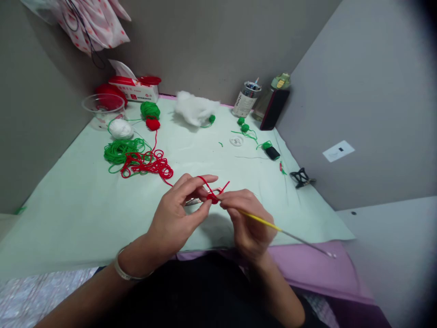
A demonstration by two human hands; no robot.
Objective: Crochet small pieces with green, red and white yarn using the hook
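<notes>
Red yarn (pixel 147 164) lies in loops partly over a green heap (pixel 119 151), its strand running to the left hand (pixel 177 207). That hand pinches a small red piece (pixel 212 198) between thumb and fingers, forefinger raised with yarn over it; the piece is between the hands, above the near part of the table. The right hand (pixel 251 218) is closed on a yellow hook (pixel 261 220), its tip at the piece. Scissors (pixel 194 201) lie behind and below, partly hidden by the left hand.

White stuffing (pixel 194 108) sits at the back, between a tissue box (pixel 141 91) and a tin (pixel 246 101) of pens. One bottle (pixel 264 102) stands beside the tin, one phone (pixel 275 109) leaning against it. Three small green balls show: one (pixel 212 119) against the stuffing, two (pixel 243 124) near the tin. There is one clear cup (pixel 104 116), one white ball (pixel 122 129) and one black clip (pixel 301 178).

Pale green cloth (pixel 136 218) covers the table, with lilac fabric (pixel 314 264) below its front edge. Grey walls (pixel 211 45) enclose it; a white plate (pixel 338 151) is on the right one.
</notes>
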